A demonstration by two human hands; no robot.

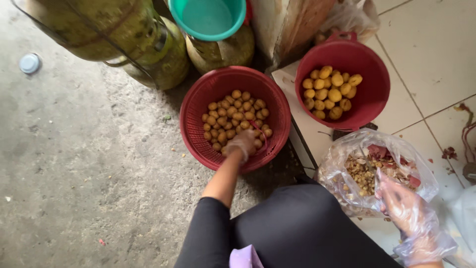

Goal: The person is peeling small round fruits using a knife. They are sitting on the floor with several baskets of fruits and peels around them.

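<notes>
My crinkly-gloved right hand hung open beside the clear plastic bag of scraps. Left hand was grabbing small round fruits in the red mesh basket; red bucket sat near.

left hand reaching (gloved), right hand raised

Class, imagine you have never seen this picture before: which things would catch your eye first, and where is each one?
Two red containers stand out: a red perforated basket of small brown round fruits at centre, where the gloved left hand reaches in, and a red bucket of larger yellow peeled ones at upper right. At lower right, the gloved right hand rests at a clear plastic bag of peelings.
</notes>
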